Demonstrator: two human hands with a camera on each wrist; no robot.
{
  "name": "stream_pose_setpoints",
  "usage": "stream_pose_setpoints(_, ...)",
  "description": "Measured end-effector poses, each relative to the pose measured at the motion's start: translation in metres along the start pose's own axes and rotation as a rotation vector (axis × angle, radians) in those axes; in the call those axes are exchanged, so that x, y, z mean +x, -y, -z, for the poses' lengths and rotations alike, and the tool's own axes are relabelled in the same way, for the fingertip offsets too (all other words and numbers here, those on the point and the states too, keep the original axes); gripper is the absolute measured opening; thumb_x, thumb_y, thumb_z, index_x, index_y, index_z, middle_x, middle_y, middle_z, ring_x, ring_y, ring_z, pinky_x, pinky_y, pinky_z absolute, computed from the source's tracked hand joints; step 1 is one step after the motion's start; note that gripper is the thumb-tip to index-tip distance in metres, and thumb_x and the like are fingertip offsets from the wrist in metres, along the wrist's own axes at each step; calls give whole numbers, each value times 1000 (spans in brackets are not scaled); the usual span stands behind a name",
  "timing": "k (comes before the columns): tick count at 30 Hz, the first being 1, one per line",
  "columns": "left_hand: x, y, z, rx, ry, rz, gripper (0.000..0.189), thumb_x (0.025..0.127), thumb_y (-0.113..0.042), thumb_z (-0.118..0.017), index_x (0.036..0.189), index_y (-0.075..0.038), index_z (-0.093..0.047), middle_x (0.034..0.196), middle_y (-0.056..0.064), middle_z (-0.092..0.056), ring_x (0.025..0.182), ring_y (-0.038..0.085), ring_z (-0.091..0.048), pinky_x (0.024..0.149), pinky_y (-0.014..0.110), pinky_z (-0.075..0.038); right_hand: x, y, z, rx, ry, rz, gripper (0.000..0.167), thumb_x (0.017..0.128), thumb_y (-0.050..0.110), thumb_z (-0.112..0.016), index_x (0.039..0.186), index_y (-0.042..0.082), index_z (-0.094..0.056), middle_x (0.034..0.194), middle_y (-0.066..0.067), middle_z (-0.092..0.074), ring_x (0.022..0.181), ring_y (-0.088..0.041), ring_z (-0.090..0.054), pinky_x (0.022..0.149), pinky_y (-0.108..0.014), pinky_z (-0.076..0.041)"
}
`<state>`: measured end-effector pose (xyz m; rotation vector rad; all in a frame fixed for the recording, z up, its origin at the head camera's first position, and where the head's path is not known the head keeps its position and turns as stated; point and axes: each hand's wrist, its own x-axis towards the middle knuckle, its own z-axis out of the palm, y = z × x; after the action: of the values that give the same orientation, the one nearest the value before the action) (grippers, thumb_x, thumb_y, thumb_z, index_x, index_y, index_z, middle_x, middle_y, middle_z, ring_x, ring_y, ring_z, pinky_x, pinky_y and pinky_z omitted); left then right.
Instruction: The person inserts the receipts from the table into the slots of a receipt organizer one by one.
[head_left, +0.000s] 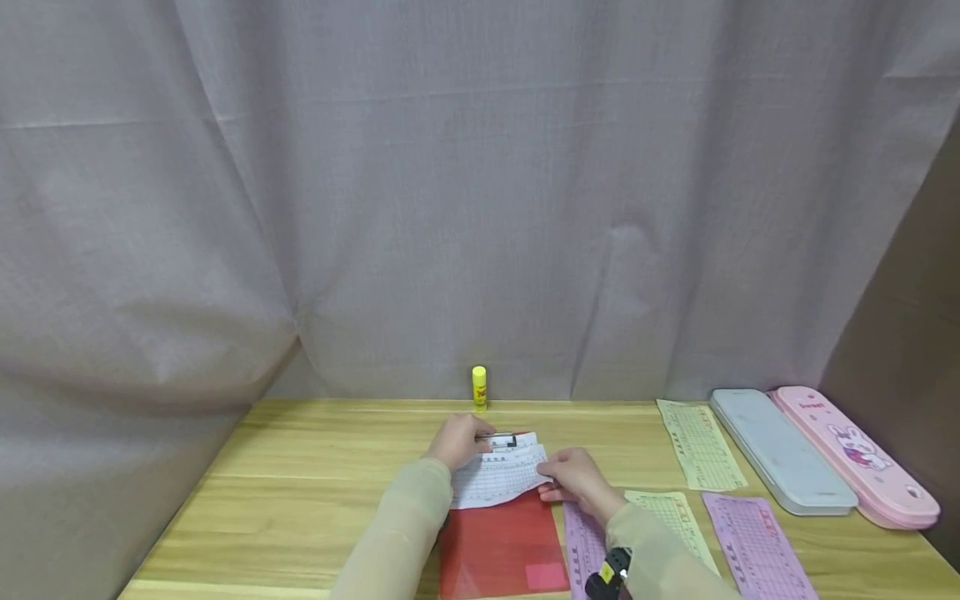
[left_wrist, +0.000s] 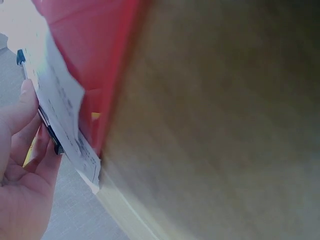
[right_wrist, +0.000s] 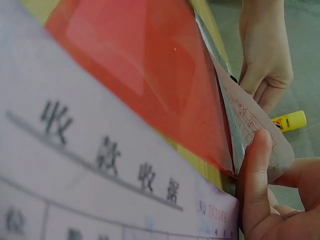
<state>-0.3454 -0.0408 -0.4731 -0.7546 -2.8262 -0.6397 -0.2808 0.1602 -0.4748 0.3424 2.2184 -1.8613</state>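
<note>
A red folder with a metal clip at its far edge lies on the wooden table. White printed receipt sheets sit at the clip, their near edge lifted off the red surface. My left hand pinches the clip; in the left wrist view its thumb is on one side and its fingers on the other. At the sheets' right edge, my right hand pinches the paper between thumb and fingers. The right wrist view shows the lifted sheet bent back beside the thumb.
A yellow glue stick stands behind the folder. On the right lie purple slips and yellow-green slips. Beyond them are a grey case and a pink pencil case. A grey curtain hangs along the back.
</note>
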Motion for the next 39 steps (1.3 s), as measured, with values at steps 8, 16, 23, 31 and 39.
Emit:
stream_pose_setpoints(8,-1,-1,3,-7,6,-9,23,77,-13,-78,99,-10,-76,96,1,-74,93,20,-68,84,32,-52,1,0,-7,33,-3,6,8,86,-3,-58,88,-9,-54,67,-11,-59,49,-11,-58,50,-25,-55)
stream_pose_setpoints(16,-1,1,4,-12,22,-19,23,77,-15,-78,100,-11,-76,96,1,-73,93,20,-67,84,31,-52,2,0,-12,67,3,19,6,85,-5,-57,85,-8,-52,62,-9,-57,46,-10,-57,48,-23,-54)
stream_pose_setpoints(23,2,4,4,-18,75,-9,26,77,-17,-78,103,-11,-75,101,0,-73,98,18,-66,87,31,-51,1,-1,-14,64,-12,25,7,84,-6,-56,87,-10,-51,64,-11,-57,47,-12,-58,48,-24,-55)
stream_pose_setpoints(31,5,2,2,-20,80,24,29,74,-21,-80,102,-13,-75,101,-1,-73,99,17,-66,89,31,-51,-1,2,-12,25,-5,19,9,85,-4,-56,89,-10,-51,66,-11,-58,47,-12,-58,48,-25,-55)
stream_pose_setpoints(39,6,1,-1,63,65,-43,21,78,-19,-77,97,-11,-76,93,-2,-73,90,14,-67,82,27,-53,-2,6,-13,-207,14,52,20,86,12,-65,75,1,-53,64,-7,-55,43,-11,-57,43,-23,-52)
